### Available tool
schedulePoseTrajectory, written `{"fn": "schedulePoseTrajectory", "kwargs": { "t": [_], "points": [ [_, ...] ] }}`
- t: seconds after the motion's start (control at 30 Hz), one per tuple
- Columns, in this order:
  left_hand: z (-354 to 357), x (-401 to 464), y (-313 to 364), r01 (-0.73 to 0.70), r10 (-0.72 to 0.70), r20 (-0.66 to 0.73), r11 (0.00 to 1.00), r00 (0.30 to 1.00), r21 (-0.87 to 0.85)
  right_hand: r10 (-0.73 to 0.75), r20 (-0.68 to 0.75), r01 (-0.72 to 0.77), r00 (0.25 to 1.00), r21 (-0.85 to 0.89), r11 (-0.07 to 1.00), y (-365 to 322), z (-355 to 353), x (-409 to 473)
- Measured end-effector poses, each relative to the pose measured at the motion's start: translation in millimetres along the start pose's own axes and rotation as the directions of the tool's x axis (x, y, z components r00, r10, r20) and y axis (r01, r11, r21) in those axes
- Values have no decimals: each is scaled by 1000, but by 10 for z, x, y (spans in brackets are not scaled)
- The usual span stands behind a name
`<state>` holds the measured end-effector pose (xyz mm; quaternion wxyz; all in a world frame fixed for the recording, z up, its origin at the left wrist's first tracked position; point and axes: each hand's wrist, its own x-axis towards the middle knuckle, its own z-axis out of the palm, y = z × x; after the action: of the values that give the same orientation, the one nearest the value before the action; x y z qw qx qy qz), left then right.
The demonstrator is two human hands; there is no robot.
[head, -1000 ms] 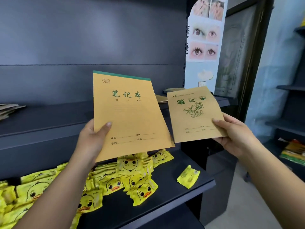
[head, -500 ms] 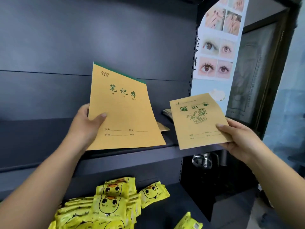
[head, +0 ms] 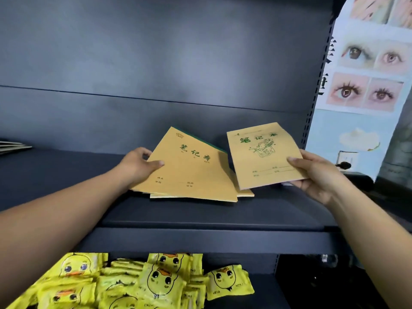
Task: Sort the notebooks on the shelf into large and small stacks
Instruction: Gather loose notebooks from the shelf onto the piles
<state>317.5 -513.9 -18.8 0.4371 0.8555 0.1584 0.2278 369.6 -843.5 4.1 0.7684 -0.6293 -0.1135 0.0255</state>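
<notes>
Left hand gripping large notebook over shelf

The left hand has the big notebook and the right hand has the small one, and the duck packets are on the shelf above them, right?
Not quite. The head view shows the duck packets on the shelf below. The left hand does hold the big notebook, the right hand the small notebook.

A dark grey metal back panel rises behind the fingers, and a matching shelf board runs beneath them. Right of the fingers, a poster of eye photographs hangs beside the perforated upright.
</notes>
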Motion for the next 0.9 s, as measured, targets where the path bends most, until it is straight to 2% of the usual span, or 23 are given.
{"fn": "schedulePoseTrajectory", "kwargs": {
  "t": [0.17, 0.43, 0.53, 0.57, 0.63, 0.73, 0.83, 0.9],
  "points": [
    [52, 223, -36, 0, 4, -48, 995, 999, 96, 38, 76, -36, 996, -24, 999, 95, 32, 259],
    [150, 487, -126, 67, -82, 37, 948, 996, 311, 35, 138, -23, 990, -83, 996, 137, -25, 407],
    [137, 454, -81, 33, -19, -30, 804, 999, 594, 26, 127, -14, 992, -95, 995, 152, -41, 397],
    [156, 408, -15, -14, 62, -51, 756, 997, 655, 15, 119, -3, 993, -99, 995, 142, -59, 392],
    [270, 157, 248, -180, 226, 10, 748, 974, 639, -20, 97, 30, 995, -107, 994, 85, -126, 390],
    [570, -466, 661, -489, 400, 281, 713, 872, 502, -97, 24, 98, 995, -76, 992, -64, -341, 441],
    [870, -1040, 817, -673, 476, 490, 624, 730, 397, -128, -87, 119, 988, -106, 987, -154, -633, 548],
    [1023, -1215, 867, -712, 430, 603, 601, 672, 364, -93, -160, 68, 983, -156, 985, -136, -836, 611]
  ]
}}
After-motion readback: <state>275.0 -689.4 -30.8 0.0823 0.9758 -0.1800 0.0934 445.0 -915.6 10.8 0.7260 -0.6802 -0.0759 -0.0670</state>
